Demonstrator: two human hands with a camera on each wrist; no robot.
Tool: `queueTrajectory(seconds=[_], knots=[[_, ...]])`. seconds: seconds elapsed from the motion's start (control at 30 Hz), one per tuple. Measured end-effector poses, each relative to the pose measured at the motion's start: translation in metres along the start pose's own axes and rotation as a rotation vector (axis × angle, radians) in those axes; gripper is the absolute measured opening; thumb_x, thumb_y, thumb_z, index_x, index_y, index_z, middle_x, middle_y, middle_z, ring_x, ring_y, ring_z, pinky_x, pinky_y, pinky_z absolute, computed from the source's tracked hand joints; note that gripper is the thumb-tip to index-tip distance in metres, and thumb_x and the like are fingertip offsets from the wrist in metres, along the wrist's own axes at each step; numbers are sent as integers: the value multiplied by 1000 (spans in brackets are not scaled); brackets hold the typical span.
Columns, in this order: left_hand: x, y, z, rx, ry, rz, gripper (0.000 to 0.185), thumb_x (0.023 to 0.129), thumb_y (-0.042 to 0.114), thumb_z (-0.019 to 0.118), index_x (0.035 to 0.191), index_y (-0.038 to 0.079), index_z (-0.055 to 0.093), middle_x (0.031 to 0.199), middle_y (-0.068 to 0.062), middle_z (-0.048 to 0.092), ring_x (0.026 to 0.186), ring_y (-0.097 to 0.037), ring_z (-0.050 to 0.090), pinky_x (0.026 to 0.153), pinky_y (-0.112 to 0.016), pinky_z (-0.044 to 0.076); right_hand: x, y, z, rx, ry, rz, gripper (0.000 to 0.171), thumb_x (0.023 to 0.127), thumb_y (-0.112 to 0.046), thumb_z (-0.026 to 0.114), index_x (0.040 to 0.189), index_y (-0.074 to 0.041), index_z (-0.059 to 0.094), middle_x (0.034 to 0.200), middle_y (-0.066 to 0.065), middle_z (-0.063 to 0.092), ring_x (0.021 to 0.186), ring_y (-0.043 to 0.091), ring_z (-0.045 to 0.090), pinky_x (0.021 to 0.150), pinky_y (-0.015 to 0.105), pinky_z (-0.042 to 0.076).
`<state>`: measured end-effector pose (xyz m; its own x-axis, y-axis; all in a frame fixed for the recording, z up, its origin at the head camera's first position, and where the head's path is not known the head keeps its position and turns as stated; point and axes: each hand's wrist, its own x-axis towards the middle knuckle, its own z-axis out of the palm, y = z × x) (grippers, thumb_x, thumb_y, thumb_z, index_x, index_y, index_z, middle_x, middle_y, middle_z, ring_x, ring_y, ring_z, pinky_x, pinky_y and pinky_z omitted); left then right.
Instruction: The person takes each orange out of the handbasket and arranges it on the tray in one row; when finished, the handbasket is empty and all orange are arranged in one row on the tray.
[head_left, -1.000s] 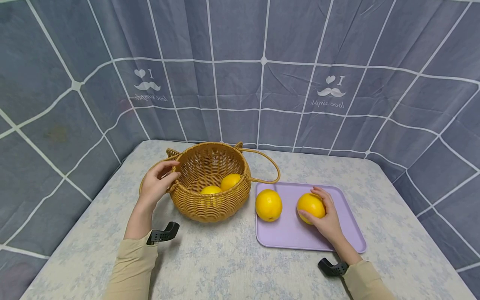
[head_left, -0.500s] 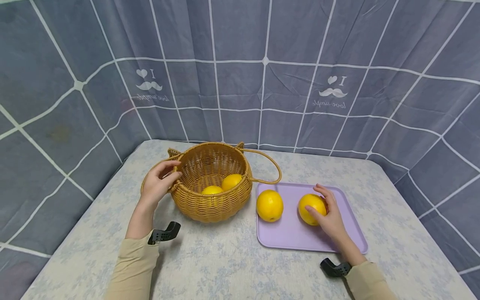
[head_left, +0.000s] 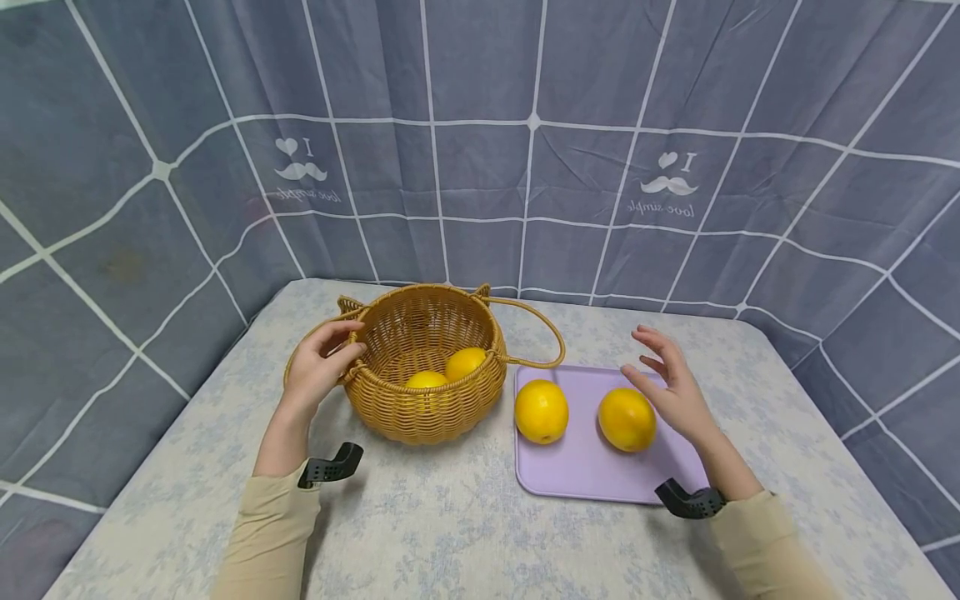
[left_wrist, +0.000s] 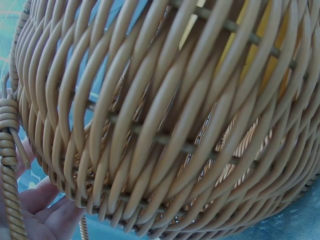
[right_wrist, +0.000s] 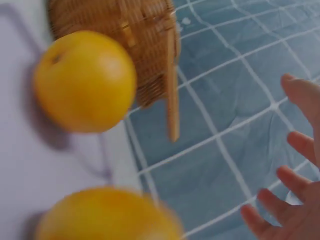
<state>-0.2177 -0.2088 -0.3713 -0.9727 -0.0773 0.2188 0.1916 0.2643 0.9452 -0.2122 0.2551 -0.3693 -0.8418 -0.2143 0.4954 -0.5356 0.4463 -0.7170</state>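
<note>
A woven wicker basket [head_left: 420, 408] stands on the table with two yellow fruits [head_left: 426, 380] inside. My left hand [head_left: 324, 365] grips its left rim beside the handle; the left wrist view shows the basket wall [left_wrist: 175, 125] up close with my palm [left_wrist: 45, 217] at lower left. A purple tray [head_left: 592, 475] to the right carries two yellow-orange fruits, a left one [head_left: 541, 411] and a right one [head_left: 627, 419]. My right hand [head_left: 670, 385] hovers open just right of the right fruit, fingers spread, touching nothing. The right wrist view shows both fruits [right_wrist: 85, 82], blurred, and my spread fingers [right_wrist: 295, 145].
The basket's second loop handle [head_left: 536, 337] lies out toward the tray's far left corner. A pale floral cloth [head_left: 465, 533] covers the table. Grey-blue checked fabric [head_left: 480, 167] walls in the back and both sides.
My right hand has let go of the right fruit and lifted up and to the right with its fingers spread. The fruit stays on the tray. My left hand has not moved.
</note>
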Motion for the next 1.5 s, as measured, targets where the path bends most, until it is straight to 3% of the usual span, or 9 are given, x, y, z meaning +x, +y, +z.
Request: queueTrajectory(seconds=[0.17,0.33,0.43,0.67,0.9,1.27,1.5], knots=[[0,1,0,6,8,-1,39,91,13,61,127,1,54,137,-11,44,131,-27,37,107,-40,34,33,-19,-2,32,-158,-16,52,88,0,63,135,-1,42,139,13,40,126,29,40,97,23,43],[-1,2,0,5,8,8,39,91,13,61,128,1,54,138,-12,44,131,-28,37,107,-41,34,72,-40,6,67,-349,-26,52,88,-6,66,134,-5,44,136,12,44,124,29,43,100,42,41],[-1,1,1,6,5,6,39,92,14,61,128,1,54,139,-12,43,131,-27,36,107,-42,34,94,-53,16,99,-454,-29,51,88,-9,66,133,-6,45,136,10,44,124,29,44,102,46,39],[-1,2,1,6,12,2,38,91,14,61,127,1,55,137,-11,45,130,-26,38,106,-40,35,138,-81,50,134,-631,-26,50,86,-13,68,132,-6,47,136,10,46,125,27,45,100,39,43],[1,-1,1,-6,17,8,36,90,12,61,123,0,57,133,-13,48,128,-24,41,107,-38,35,168,-94,84,147,-772,16,50,85,-17,70,130,-10,49,135,5,47,124,28,46,96,37,46],[0,2,0,14,16,-21,38,90,15,61,126,2,56,136,-11,47,131,-26,38,104,-41,37,193,-94,132,303,-1020,57,61,82,-6,71,137,-7,44,139,11,44,124,27,47,95,36,47],[-1,3,1,2,21,-4,36,90,13,62,124,1,57,135,-11,47,129,-25,40,106,-39,36,202,-87,155,315,-1137,91,63,83,-7,70,139,-8,43,141,6,43,123,25,48,97,34,45]])
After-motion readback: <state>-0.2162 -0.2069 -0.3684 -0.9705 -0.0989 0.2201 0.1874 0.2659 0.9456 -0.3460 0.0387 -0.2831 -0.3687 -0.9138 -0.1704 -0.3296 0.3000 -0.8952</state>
